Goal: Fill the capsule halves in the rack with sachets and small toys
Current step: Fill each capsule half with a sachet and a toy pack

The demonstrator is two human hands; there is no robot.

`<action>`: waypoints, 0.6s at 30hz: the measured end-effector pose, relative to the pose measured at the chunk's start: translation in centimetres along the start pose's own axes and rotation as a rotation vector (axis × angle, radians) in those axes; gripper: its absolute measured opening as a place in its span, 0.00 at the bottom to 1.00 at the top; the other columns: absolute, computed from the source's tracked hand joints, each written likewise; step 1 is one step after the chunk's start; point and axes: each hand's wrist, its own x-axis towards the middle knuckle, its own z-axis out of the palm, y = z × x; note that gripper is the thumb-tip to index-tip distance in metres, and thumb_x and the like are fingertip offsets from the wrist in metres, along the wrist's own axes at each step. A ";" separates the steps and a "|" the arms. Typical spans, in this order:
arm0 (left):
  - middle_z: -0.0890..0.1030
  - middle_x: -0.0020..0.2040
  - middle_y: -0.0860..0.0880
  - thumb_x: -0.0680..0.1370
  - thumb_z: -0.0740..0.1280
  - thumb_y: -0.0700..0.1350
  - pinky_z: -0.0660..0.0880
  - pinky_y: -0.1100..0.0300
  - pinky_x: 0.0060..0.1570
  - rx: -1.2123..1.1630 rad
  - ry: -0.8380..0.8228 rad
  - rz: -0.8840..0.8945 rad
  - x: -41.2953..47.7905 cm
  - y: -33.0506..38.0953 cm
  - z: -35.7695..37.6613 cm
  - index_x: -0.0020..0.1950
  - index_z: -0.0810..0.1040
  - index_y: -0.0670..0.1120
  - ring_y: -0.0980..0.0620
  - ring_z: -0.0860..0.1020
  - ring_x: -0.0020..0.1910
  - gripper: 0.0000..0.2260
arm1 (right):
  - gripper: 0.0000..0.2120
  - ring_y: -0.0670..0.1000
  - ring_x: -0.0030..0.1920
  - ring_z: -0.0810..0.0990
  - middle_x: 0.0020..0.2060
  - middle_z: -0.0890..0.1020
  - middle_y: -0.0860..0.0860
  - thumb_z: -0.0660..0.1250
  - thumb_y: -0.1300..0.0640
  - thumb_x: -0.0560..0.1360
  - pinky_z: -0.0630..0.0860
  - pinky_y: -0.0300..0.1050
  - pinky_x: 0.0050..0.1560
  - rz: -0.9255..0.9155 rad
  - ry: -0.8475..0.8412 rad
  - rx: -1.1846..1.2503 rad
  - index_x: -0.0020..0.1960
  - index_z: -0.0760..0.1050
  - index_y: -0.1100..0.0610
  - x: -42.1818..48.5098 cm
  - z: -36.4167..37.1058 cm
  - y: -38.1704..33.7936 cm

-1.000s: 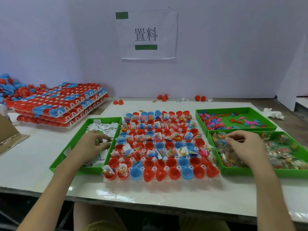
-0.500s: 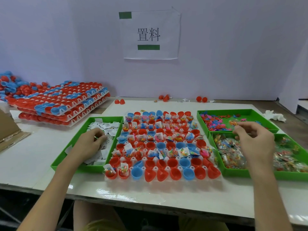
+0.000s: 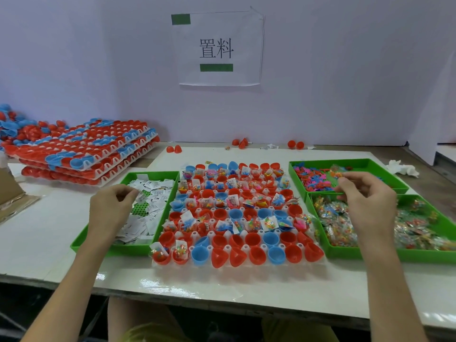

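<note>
The white rack [image 3: 237, 269] of red and blue capsule halves lies in front of me; the far rows hold sachets and toys, and most cups in the two nearest rows are bare. My left hand [image 3: 111, 208] hovers over the left green tray [image 3: 81, 243] of white sachets [image 3: 158, 193], with its fingertips pinching one sachet [image 3: 140, 197]. My right hand [image 3: 365, 198] is raised between the two right trays and pinches a small clear toy packet [image 3: 336, 172]. The back right tray [image 3: 357, 162] holds pink and blue toys, and the front right tray [image 3: 394, 255] holds clear packets.
A stack of filled racks [image 3: 81, 154] stands at the back left, with loose capsule halves [image 3: 241, 143] along the wall. There is a crumpled tissue [image 3: 402, 167] at the far right, cardboard [image 3: 12, 193] at the left edge, and a paper sign [image 3: 217, 48] on the wall.
My right hand has lifted out of the front right tray and moved back toward the toy tray with a packet. My left hand has stayed over the sachet tray and its fingers have closed on a sachet.
</note>
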 end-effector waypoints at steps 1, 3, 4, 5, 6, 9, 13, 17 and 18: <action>0.83 0.42 0.47 0.78 0.71 0.42 0.72 0.57 0.46 -0.004 -0.003 -0.001 0.0 0.0 0.0 0.51 0.85 0.41 0.55 0.77 0.39 0.06 | 0.08 0.51 0.43 0.83 0.40 0.83 0.51 0.68 0.60 0.78 0.81 0.49 0.49 0.005 -0.009 0.010 0.45 0.78 0.47 0.0 0.0 0.0; 0.83 0.42 0.45 0.78 0.71 0.41 0.75 0.55 0.46 -0.030 -0.010 -0.005 -0.1 0.3 -0.1 0.50 0.84 0.41 0.51 0.80 0.41 0.05 | 0.08 0.50 0.41 0.82 0.38 0.83 0.50 0.65 0.60 0.80 0.81 0.50 0.49 0.023 -0.032 0.039 0.45 0.78 0.49 -0.1 0.0 -0.2; 0.83 0.42 0.45 0.78 0.70 0.41 0.77 0.56 0.46 -0.045 0.004 -0.003 -0.1 0.4 -0.2 0.50 0.83 0.41 0.49 0.81 0.41 0.05 | 0.08 0.49 0.40 0.82 0.37 0.83 0.49 0.64 0.60 0.81 0.80 0.49 0.48 0.032 -0.047 0.060 0.45 0.78 0.51 -0.2 0.0 -0.4; 0.83 0.41 0.45 0.78 0.70 0.40 0.78 0.60 0.44 -0.052 0.034 0.015 -0.1 0.5 -0.3 0.50 0.83 0.41 0.48 0.81 0.40 0.04 | 0.09 0.49 0.40 0.82 0.36 0.83 0.48 0.62 0.60 0.81 0.80 0.46 0.47 0.038 -0.065 0.086 0.45 0.77 0.52 -0.3 0.0 -0.7; 0.83 0.41 0.45 0.78 0.70 0.39 0.77 0.67 0.41 -0.049 0.074 0.045 -0.4 0.7 -0.4 0.51 0.82 0.41 0.48 0.81 0.39 0.04 | 0.10 0.48 0.40 0.82 0.35 0.83 0.48 0.61 0.60 0.82 0.79 0.44 0.45 0.039 -0.090 0.117 0.45 0.77 0.53 -0.4 0.0 -1.0; 0.83 0.43 0.45 0.79 0.69 0.40 0.74 0.75 0.39 -0.083 0.228 0.131 -1.5 1.8 -1.1 0.53 0.81 0.40 0.51 0.80 0.36 0.05 | 0.12 0.46 0.39 0.82 0.35 0.83 0.48 0.58 0.60 0.83 0.79 0.38 0.42 0.010 -0.209 0.214 0.44 0.76 0.56 -1.1 0.3 -2.9; 0.82 0.40 0.64 0.79 0.69 0.46 0.80 0.65 0.42 -0.332 0.354 0.191 -4.9 7.0 -3.0 0.52 0.81 0.49 0.57 0.82 0.39 0.04 | 0.11 0.48 0.39 0.83 0.37 0.84 0.50 0.58 0.56 0.83 0.80 0.38 0.43 -0.064 -0.387 0.299 0.46 0.77 0.56 -2.8 1.5 -6.2; 0.84 0.42 0.61 0.78 0.70 0.44 0.79 0.69 0.43 -0.524 0.270 0.280 -8.4 14.2 -3.8 0.48 0.79 0.56 0.61 0.83 0.42 0.06 | 0.10 0.45 0.38 0.83 0.37 0.85 0.47 0.64 0.49 0.76 0.79 0.33 0.43 -0.182 -0.579 0.341 0.46 0.79 0.55 -5.3 2.2 -9.7; 0.84 0.39 0.60 0.78 0.70 0.43 0.78 0.71 0.41 -0.577 0.221 0.218 -8.6 15.6 -3.7 0.46 0.78 0.54 0.63 0.83 0.39 0.06 | 0.09 0.45 0.38 0.84 0.37 0.85 0.46 0.66 0.50 0.74 0.79 0.33 0.43 -0.213 -0.616 0.354 0.46 0.80 0.54 -5.9 2.3 -10.4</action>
